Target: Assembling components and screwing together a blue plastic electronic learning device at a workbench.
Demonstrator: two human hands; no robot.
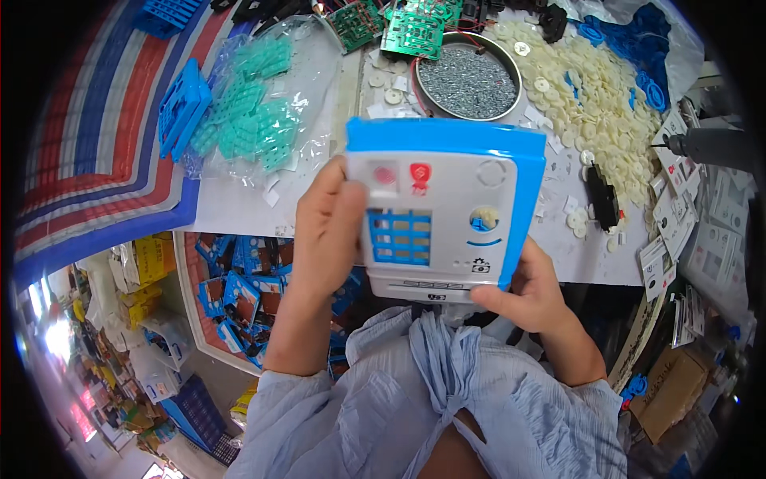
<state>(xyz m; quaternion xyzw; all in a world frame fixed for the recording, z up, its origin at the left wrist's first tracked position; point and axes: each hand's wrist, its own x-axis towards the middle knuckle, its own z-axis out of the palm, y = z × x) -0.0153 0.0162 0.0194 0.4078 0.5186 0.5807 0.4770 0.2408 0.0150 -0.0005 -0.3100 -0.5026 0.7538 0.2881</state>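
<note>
Between my two hands, a blue-and-white plastic casing (451, 239) is held up over the near edge of the white table. It looks like the front of a toy safe, with a blue grid of square openings, a round hole, a red printed figure and a slotted ledge along the bottom. My left hand (327, 227) grips its left side, thumb on the white face. At the lower right corner my right hand (531, 291) holds it, thumb in front and fingers behind. The casing's back is hidden from view.
Behind the casing stands a round tin of small screws (468, 84), near green circuit boards (415, 28). Cream plastic discs (598, 120) pile at right, beside a power screwdriver (702, 148). Bagged green keypads (259, 104) lie left. Below, a bin (191, 307) contains blue parts.
</note>
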